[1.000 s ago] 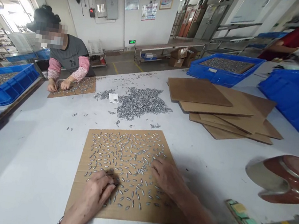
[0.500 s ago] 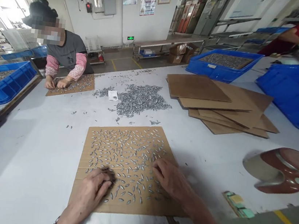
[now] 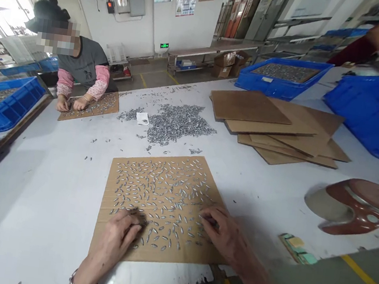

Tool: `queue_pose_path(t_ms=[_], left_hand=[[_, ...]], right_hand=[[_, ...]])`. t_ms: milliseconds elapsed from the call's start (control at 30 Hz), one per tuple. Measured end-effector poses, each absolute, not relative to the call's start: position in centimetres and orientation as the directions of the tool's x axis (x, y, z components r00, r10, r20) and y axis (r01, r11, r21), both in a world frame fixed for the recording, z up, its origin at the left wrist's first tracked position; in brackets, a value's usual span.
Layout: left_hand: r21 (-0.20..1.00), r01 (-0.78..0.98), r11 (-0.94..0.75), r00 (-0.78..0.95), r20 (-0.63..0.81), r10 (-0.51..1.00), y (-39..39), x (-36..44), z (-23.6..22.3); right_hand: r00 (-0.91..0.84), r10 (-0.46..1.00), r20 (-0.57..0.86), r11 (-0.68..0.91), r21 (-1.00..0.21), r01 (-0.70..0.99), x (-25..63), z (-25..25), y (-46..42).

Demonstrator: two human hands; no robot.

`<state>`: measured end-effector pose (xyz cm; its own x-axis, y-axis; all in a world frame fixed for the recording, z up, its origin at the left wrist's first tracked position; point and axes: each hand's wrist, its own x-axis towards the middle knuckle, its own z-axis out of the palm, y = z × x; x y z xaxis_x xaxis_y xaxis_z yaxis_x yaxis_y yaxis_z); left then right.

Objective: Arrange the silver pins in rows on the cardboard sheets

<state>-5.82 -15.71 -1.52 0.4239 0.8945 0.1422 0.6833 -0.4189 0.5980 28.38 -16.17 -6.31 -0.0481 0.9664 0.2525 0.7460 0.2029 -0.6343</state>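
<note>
A square cardboard sheet (image 3: pixel 132 255) lies in front of me, scattered with many small silvery spindle-shaped metal pieces (image 3: pixel 158 203). My left hand (image 3: pixel 116 235) rests at its lower left, fingers curled and tips turned down at the pieces. Over the right side is my right hand (image 3: pixel 221 232), thumb and fingers drawn together close to the board. Whatever either hand may be pinching is hidden by the fingers. Beyond the sheet spreads a large heap of the same metal pieces (image 3: pixel 178 124), with a small white paper (image 3: pixel 142 118) at its left.
A co-worker (image 3: pixel 84 63) handles pieces on another cardboard sheet (image 3: pixel 106 105) at the far left. Stacked cardboard sheets (image 3: pixel 253 108), a blue bin (image 3: pixel 263 84) and a red-brown stool-like object (image 3: pixel 349 205) stand at right. More blue bins (image 3: pixel 15 110) line the left edge.
My right hand has shifted slightly right and towards me over the sheet. My left hand stays nearly in place, fingers still curled. The whole view has tilted a little.
</note>
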Motion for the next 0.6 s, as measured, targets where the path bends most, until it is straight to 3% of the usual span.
queue_pose_path(t_ms=[233, 400, 600], left_hand=[[0.580, 0.677, -0.453, 0.461, 0.146, 0.875, -15.4, -5.2, -1.6], [0.597, 0.639, -0.485, 0.495, 0.163, 0.853, -15.2, -3.9, -1.8], [0.597, 0.619, -0.510, 0.505, 0.194, 0.841, -14.6, -3.9, -2.5]], right_hand=[[0.097, 0.971, 0.219, 0.099, -0.737, 0.669, 28.1, -7.6, -20.6], [0.305, 0.915, 0.264, -0.019, -0.727, 0.686, 30.1, -7.8, -21.6], [0.364, 0.886, 0.287, -0.044, -0.729, 0.683, 31.4, -7.6, -21.3]])
